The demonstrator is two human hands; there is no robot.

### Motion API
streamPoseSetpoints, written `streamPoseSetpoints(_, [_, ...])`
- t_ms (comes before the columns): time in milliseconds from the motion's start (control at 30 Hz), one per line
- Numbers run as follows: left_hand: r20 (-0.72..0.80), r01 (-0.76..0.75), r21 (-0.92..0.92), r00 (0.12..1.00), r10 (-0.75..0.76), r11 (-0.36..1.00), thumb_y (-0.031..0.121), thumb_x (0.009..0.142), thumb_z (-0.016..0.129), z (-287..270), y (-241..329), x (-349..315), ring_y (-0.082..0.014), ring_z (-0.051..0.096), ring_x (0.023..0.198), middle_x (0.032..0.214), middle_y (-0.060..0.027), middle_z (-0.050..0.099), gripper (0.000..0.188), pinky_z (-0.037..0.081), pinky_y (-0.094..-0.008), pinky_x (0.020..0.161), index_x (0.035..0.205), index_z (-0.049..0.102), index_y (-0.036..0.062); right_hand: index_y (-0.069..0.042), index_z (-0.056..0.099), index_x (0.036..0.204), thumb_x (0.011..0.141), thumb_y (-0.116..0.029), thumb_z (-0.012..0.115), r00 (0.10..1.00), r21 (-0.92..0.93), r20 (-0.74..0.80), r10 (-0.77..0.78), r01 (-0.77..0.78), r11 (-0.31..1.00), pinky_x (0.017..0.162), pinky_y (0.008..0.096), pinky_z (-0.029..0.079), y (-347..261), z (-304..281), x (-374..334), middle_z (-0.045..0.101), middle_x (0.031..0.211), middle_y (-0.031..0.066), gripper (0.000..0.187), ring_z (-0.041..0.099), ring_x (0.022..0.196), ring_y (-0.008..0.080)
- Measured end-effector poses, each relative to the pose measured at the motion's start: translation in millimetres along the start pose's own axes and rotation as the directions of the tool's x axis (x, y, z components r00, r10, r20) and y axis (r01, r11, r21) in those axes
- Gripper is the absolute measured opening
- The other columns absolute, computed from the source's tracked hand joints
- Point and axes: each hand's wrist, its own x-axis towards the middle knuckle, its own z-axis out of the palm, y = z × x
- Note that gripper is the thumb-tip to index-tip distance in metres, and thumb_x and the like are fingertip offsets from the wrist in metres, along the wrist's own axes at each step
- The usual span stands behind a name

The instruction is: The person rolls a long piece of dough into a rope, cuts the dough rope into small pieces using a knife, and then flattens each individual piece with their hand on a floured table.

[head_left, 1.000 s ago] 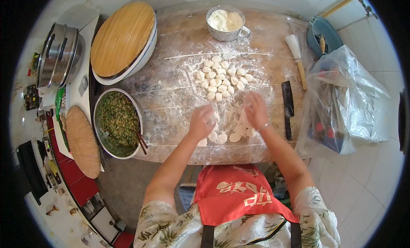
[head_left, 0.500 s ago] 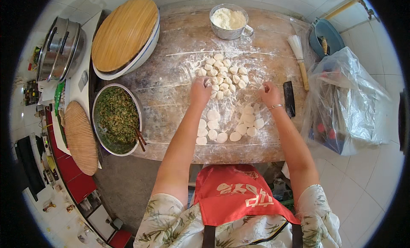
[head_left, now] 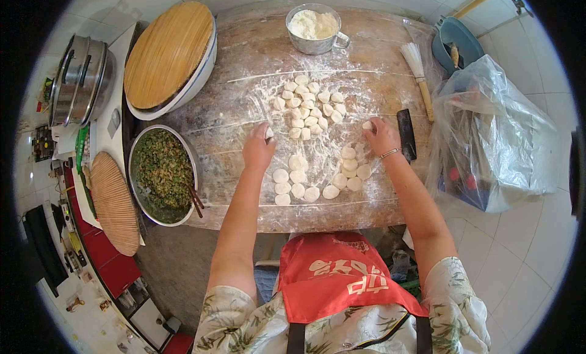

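Observation:
My left hand (head_left: 259, 149) is closed on a small dough piece (head_left: 268, 133), just left of a cluster of cut dough pieces (head_left: 309, 108) on the floured wooden board. Another dough piece (head_left: 367, 126) shows at the fingertips of my right hand (head_left: 383, 137), which is closed at the cluster's right. Nearer to me lie two groups of flattened dough rounds: the left rounds (head_left: 282, 188) below my left hand, and the right rounds (head_left: 354, 184) below my right hand. A dark flat blade (head_left: 406, 135) rests beside my right hand.
A metal bowl of green filling (head_left: 162, 168) with chopsticks (head_left: 196, 200) stands at left. Behind it, a bamboo lid (head_left: 170, 55) covers a large basin. At the far side is a metal cup of flour (head_left: 313, 44). A brush (head_left: 421, 79) and plastic-covered box (head_left: 488, 134) are at right.
My left hand has moved left and nearer to me, away from the cluster, with a dough piece showing in its fingers. My right hand has barely moved. The whole view has shifted slightly.

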Motion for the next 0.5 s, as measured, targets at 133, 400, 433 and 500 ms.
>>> streamPoseSetpoints(133, [-0.011, 0.045, -0.003, 0.999, -0.045, 0.999, 0.023, 0.077, 0.071, 8, -17, 1, -0.0331, 0.061, 0.096, 0.102, -0.0150, 0.066, 0.045, 0.049, -0.0412, 0.081, 0.119, 0.059, 0.0129, -0.009, 0.058, 0.119, 0.078, -0.021, 0.071, 0.993, 0.020, -0.112, -0.028, 0.030, 0.999, 0.080, 0.0440, 0.050, -9, -4, -5, 0.059, 0.106, 0.0167, 0.044, 0.059, 0.094, 0.0355])
streamPoseSetpoints(400, [-0.051, 0.036, 0.018, 0.998, -0.035, 0.999, 0.025, 0.075, 0.074, -3, -12, -6, -0.0345, 0.057, 0.104, 0.111, -0.0162, 0.061, 0.048, 0.048, -0.0402, 0.086, 0.118, 0.060, 0.0105, -0.007, 0.067, 0.102, 0.078, -0.019, 0.072, 0.992, 0.296, -0.125, -0.011, 0.048, 0.954, 0.080, 0.0409, 0.049, 5, 8, 0, 0.060, 0.107, 0.0142, 0.027, 0.059, 0.094, 0.0327])
streamPoseSetpoints(433, [-0.050, 0.044, 0.008, 0.998, -0.043, 0.999, 0.025, 0.074, 0.074, -6, -8, -6, -0.0349, 0.056, 0.105, 0.113, -0.0166, 0.059, 0.049, 0.047, -0.0401, 0.087, 0.118, 0.060, 0.0100, -0.007, 0.068, 0.100, 0.078, -0.019, 0.072, 0.983, 0.234, -0.175, -0.052, 0.092, 0.968, 0.080, 0.0407, 0.048, 9, 7, -1, 0.061, 0.108, 0.0138, 0.025, 0.058, 0.095, 0.0324])
streamPoseSetpoints(500, [-0.064, 0.032, -0.010, 0.997, -0.033, 0.999, 0.023, 0.073, 0.075, -6, -7, -7, -0.0354, 0.055, 0.106, 0.115, -0.0175, 0.057, 0.050, 0.047, -0.0402, 0.088, 0.118, 0.059, 0.0091, -0.007, 0.067, 0.105, 0.078, -0.019, 0.073, 0.960, 0.073, -0.248, -0.127, 0.150, 0.986, 0.081, 0.0414, 0.048, 14, 7, -8, 0.060, 0.110, 0.0140, 0.030, 0.058, 0.097, 0.0326])
